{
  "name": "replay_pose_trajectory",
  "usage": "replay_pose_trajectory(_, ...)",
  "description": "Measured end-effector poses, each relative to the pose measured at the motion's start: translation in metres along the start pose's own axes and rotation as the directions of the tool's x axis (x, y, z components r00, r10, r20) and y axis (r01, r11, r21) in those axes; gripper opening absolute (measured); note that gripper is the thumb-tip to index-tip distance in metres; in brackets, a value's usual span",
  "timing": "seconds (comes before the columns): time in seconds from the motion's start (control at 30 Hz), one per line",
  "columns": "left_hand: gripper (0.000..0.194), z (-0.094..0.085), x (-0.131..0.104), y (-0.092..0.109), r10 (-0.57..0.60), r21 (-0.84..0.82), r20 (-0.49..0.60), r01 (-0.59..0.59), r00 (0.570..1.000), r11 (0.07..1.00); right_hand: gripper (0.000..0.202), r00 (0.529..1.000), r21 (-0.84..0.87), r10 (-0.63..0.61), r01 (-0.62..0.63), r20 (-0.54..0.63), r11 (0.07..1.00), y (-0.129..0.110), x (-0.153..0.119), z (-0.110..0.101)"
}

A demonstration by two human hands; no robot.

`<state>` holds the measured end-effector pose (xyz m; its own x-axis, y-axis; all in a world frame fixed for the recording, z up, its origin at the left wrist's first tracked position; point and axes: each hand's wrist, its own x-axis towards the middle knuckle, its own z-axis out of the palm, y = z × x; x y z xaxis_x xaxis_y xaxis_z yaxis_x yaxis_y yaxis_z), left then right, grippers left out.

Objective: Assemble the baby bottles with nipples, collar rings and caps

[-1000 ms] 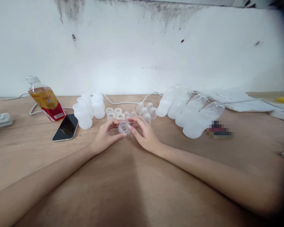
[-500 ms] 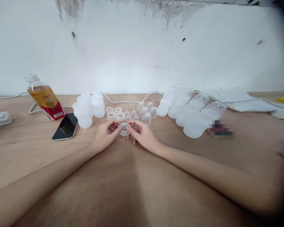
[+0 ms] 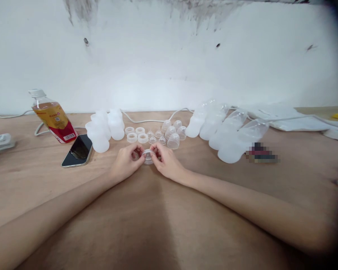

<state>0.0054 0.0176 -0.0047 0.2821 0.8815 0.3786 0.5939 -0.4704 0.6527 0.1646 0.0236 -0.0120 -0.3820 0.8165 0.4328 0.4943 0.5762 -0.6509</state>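
Observation:
Between my hands is a small clear ring-shaped piece, pinched at its left edge by my left hand and at its right edge by my right hand. Just behind them lie several white rings, several small clear nipple-shaped pieces and several clear domed caps. Frosted white bottles stand in a group at the left. More frosted bottles, topped with clear pieces, stand in a slanting row at the right.
A drink bottle and a phone are on the left of the wooden table. A white cable runs along the wall. White plastic bags and a pixelated item are at the right.
The clear piece has tipped from facing me to nearly edge-on. The fingers of my right hand have drawn in around its right edge.

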Motion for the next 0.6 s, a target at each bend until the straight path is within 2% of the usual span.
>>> replay_pose_trajectory(0.17,0.012,0.0011,-0.0013,0.0005,0.036,0.071,-0.029,-0.034,0.999,0.997,0.007,1.000,0.001,-0.012,0.012,0.005,1.000,-0.0043,0.0002,0.0003)
replay_pose_trajectory(0.37,0.005,0.0026,-0.0026,-0.0043,0.120,0.145,0.012,-0.120,0.993,0.982,0.001,0.998,-0.076,-0.052,0.055,0.044,0.996,-0.0030,-0.0019,0.0026)
replay_pose_trajectory(0.47,0.002,0.0018,-0.0018,-0.0053,0.104,0.132,0.002,-0.103,0.995,0.986,0.002,0.995,-0.075,-0.086,0.089,0.043,0.993,-0.0027,-0.0021,0.0036)
replay_pose_trajectory(0.6,0.007,-0.0009,-0.0007,-0.0035,0.039,0.040,-0.009,-0.038,0.999,0.998,0.005,0.998,-0.002,-0.063,0.064,0.014,0.998,-0.0039,-0.0009,0.0024)
